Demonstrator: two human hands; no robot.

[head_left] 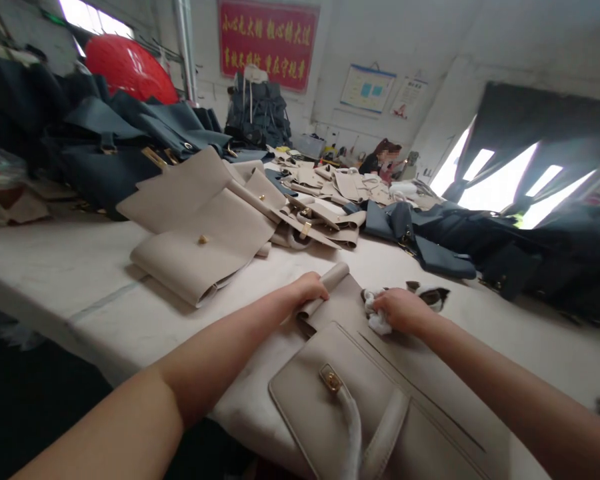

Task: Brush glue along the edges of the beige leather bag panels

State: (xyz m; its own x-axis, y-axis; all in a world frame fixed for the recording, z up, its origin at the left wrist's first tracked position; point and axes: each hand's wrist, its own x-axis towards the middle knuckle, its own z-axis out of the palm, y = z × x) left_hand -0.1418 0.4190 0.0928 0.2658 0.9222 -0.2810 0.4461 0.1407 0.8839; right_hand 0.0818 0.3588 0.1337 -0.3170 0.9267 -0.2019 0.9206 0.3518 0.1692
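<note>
So, a firm grip by the left hand [307, 288] on the rolled end of a taupe leather handbag [375, 393], lying flat just below both hands on a white-covered worktable [65, 267]; a clenched right hand [403, 310] around a wad of white cloth [377, 322], just beside the rolled end. Risky from here: hard rubbing possibly scuffing the leather, loose fibres possibly catching on the gold clasp [332, 380], a careless tug possibly creasing the rolled end or disturbing the stacked beige leather panels [200, 257] beyond the left hand.
</note>
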